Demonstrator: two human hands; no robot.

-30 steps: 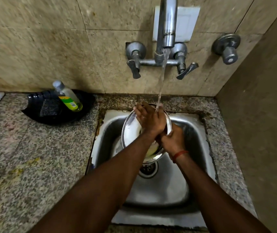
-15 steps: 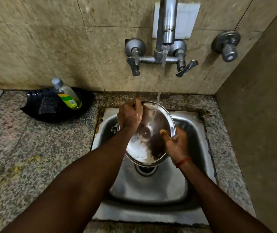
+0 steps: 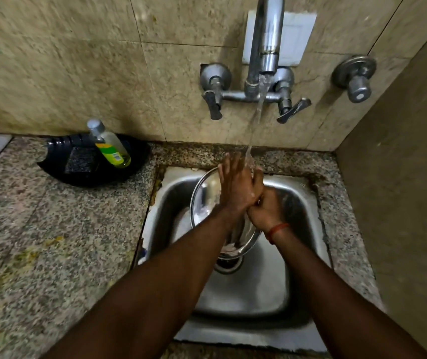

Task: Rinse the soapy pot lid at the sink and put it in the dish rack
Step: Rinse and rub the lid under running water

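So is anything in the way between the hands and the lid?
No. The left hand lies flat on the pot lid and the right hand holds its edge, under the running water.

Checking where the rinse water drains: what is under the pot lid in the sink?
Under the pot lid, the sink drain shows partly at the lid's lower edge. The basin floor behind the lid and both hands is hidden.
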